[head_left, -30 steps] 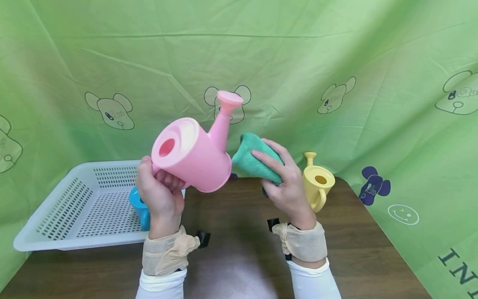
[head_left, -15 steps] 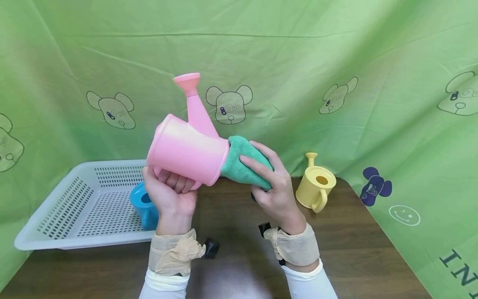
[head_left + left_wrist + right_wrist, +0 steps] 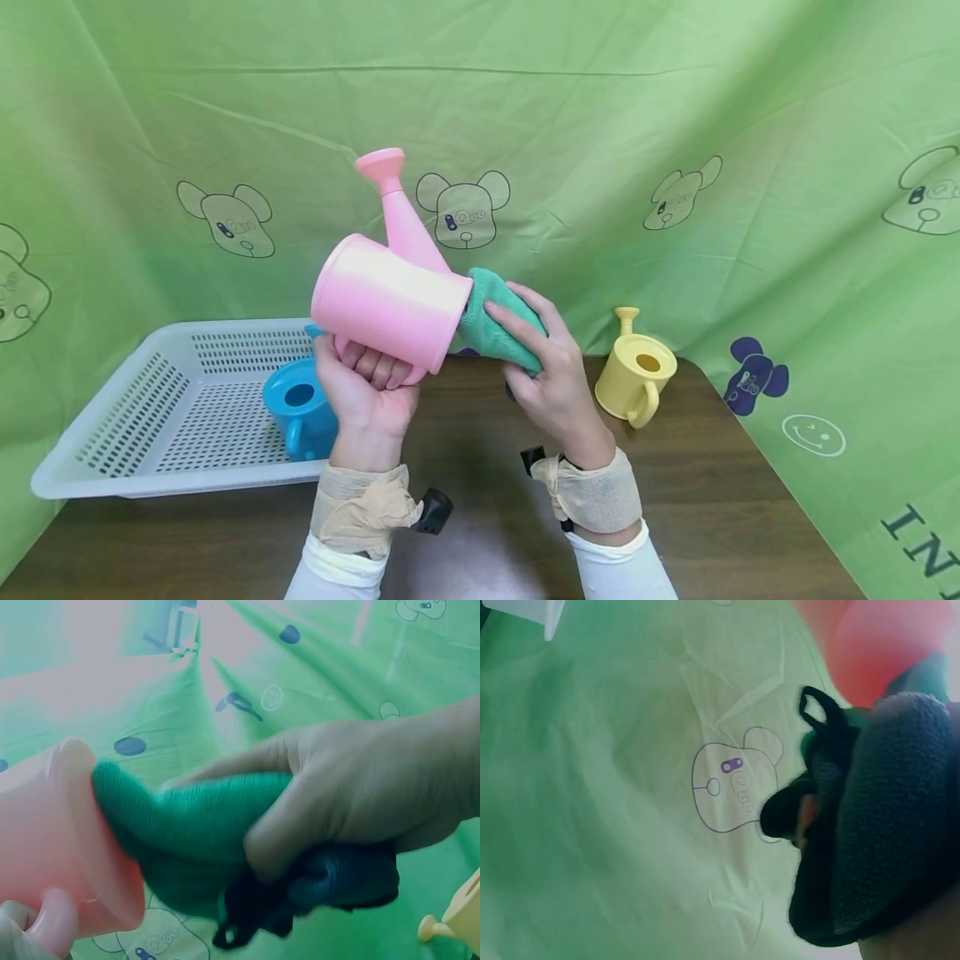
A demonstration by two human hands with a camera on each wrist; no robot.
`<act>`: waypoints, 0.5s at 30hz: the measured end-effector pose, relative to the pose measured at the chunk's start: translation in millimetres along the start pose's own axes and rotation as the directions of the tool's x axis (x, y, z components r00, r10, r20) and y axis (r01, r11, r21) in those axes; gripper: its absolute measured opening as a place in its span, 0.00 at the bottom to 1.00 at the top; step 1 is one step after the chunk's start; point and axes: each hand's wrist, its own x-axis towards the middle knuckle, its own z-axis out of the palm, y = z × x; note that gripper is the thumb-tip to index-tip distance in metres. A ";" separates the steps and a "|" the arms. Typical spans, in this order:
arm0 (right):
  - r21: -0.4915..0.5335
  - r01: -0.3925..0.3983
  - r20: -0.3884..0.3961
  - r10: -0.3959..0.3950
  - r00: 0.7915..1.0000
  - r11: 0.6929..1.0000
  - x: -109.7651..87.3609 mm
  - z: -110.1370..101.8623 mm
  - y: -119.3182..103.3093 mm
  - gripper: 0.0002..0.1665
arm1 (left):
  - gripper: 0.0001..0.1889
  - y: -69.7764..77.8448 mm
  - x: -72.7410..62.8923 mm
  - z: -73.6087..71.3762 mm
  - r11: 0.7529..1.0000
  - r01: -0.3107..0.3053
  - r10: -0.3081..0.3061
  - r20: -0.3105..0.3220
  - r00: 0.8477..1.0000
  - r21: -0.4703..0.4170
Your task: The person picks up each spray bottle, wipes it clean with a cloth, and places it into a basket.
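Note:
My left hand [image 3: 367, 383] grips the handle of a pink watering can [image 3: 390, 292], held tipped on its side above the brown table [image 3: 712, 508], spout up and back. My right hand [image 3: 551, 375] holds a folded green cloth [image 3: 495, 329] and presses it against the can's flat base. In the left wrist view the green cloth [image 3: 187, 825] meets the pink can [image 3: 52, 840], with fingers [image 3: 352, 802] curled round it and a dark part of the cloth under the palm. The right wrist view shows the dark cloth [image 3: 885, 825] close up and a bit of pink can [image 3: 885, 645].
A white perforated basket [image 3: 112, 433] stands at the left with a blue watering can [image 3: 300, 408] inside. A small yellow watering can [image 3: 637, 375] stands on the table to the right. Green printed fabric [image 3: 675, 125] hangs behind and drapes over the right side.
The pink can has been turned so its top faces away and its spout swung to the left. The right hand brought the green cloth onto the can's base. Both hands shifted slightly right.

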 end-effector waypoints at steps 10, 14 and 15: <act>-0.012 -0.041 0.145 0.042 0.989 0.999 -1.5 1.3 -2.0 0.41 | 0.28 -4.6 -2.4 1.4 0.995 -0.080 0.078 -0.034 0.996 -0.060; -0.013 -0.012 0.196 0.014 0.980 1.000 -1.3 2.4 -2.7 0.41 | 0.28 -6.3 -2.5 1.7 0.987 -0.127 0.123 -0.039 0.992 -0.099; -0.011 0.002 0.207 0.000 0.978 1.000 -1.0 2.9 -2.7 0.41 | 0.28 -6.5 -2.3 1.6 0.984 -0.138 0.135 -0.035 0.990 -0.113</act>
